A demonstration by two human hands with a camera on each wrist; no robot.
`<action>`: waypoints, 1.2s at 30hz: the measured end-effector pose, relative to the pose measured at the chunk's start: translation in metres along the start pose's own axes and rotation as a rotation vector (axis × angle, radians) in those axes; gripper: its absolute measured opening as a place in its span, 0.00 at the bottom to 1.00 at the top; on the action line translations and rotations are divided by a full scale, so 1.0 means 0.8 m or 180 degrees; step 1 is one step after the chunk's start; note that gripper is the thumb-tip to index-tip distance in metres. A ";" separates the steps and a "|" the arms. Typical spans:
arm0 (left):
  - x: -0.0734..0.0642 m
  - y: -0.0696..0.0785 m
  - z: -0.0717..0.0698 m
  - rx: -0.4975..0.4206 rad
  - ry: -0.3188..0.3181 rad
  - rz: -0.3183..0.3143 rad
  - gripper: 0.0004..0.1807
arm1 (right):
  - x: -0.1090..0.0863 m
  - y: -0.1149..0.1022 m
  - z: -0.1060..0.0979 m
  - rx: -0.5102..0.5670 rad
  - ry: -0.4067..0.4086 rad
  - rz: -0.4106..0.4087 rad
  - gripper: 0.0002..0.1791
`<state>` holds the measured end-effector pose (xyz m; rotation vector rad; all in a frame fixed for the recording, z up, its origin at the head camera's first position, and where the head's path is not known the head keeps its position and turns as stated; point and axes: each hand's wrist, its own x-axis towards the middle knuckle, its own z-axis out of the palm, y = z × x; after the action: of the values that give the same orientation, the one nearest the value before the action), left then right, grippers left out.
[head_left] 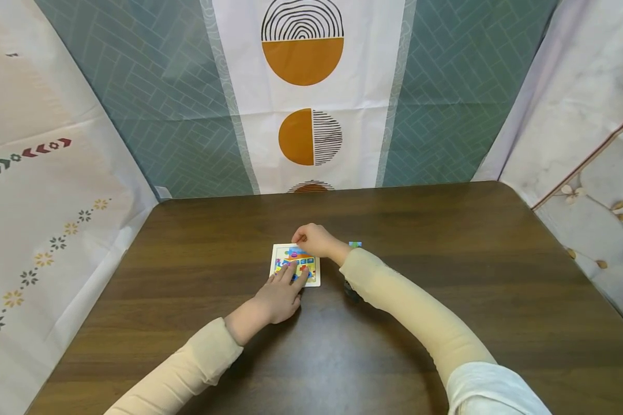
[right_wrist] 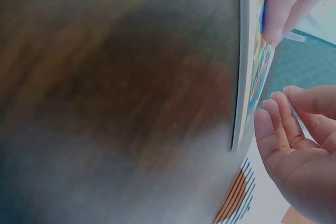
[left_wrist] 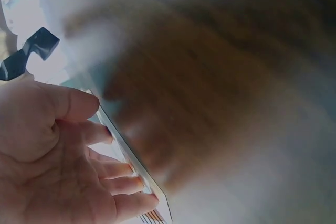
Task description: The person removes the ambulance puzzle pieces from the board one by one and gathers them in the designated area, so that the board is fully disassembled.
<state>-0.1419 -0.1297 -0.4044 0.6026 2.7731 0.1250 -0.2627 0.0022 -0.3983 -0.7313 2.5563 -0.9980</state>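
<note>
A small picture puzzle (head_left: 319, 281) with a white frame and bright, colourful printing lies on the table. My left hand (head_left: 280, 298) rests on its lower part with the fingers spread; in the left wrist view the fingers of that hand (left_wrist: 68, 166) lie over the white edge. At the puzzle's top edge is my right hand (head_left: 316, 240). In the right wrist view the right hand (right_wrist: 304, 135) has loosely bent fingers, the thumb near the fingertips, and no piece shows between them. A small blue and green puzzle piece (head_left: 355, 244) lies to the right, by the right wrist.
The brown wooden table (head_left: 426, 230) extends around the puzzle on all sides. Behind it hangs a patterned cloth (head_left: 187, 115), with pale cloths at left and right. A dark device (head_left: 351, 291) sits under the right wrist.
</note>
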 end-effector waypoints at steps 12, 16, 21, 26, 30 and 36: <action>-0.001 -0.001 0.000 -0.0199 -0.0138 -0.0018 0.36 | 0.008 0.000 0.003 -0.0340 -0.0061 -0.0076 0.09; -0.001 0.000 0.000 -0.0218 -0.0156 -0.0047 0.38 | 0.012 -0.001 0.004 -0.0511 -0.0084 -0.0159 0.09; -0.001 0.000 0.001 -0.0181 -0.0160 -0.0042 0.41 | 0.015 -0.003 0.006 -0.0606 -0.0130 -0.0209 0.09; -0.001 -0.001 0.000 -0.0181 -0.0190 -0.0067 0.44 | 0.017 -0.004 0.006 -0.0669 -0.0208 -0.0202 0.11; -0.002 -0.001 -0.002 -0.0202 -0.0199 -0.0084 0.46 | 0.019 -0.006 0.006 -0.0758 -0.0232 -0.0219 0.10; -0.002 0.001 -0.001 -0.0197 -0.0199 -0.0097 0.47 | 0.022 -0.007 0.007 -0.0877 -0.0213 -0.0176 0.06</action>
<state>-0.1403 -0.1296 -0.4027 0.5391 2.7060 0.1816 -0.2730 -0.0146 -0.4000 -0.8947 2.6565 -0.6297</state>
